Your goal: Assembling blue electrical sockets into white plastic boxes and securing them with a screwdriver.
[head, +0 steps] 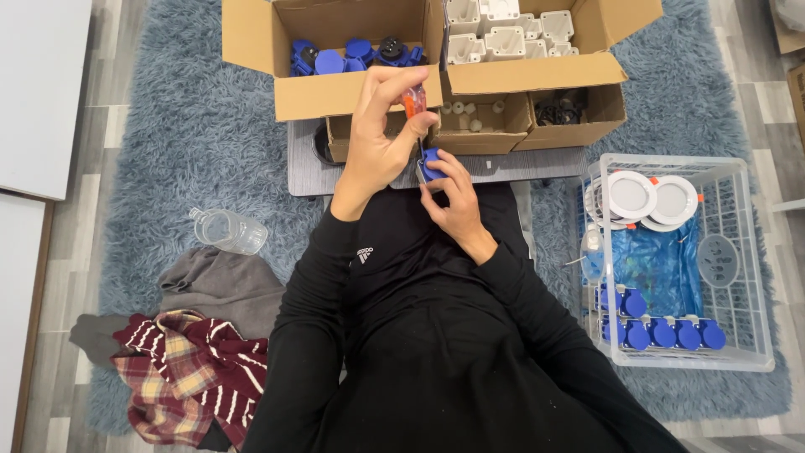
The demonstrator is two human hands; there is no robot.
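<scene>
Holding orange screwdriver in left hand, right hand gripping blue part

A small blue plastic part sits gripped in the right hand's fingers, just below the left hand, which holds an orange-handled screwdriver upright, its tip down on the part

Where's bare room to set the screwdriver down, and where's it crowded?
Free: blue rug left of the cardboard boxes, above the clear bottle; rug right of the boxes, above the white crate. Crowded: small grey table under the boxes and both hands; left hand holds the screwdriver, right hand a blue part; clothes pile.
</scene>
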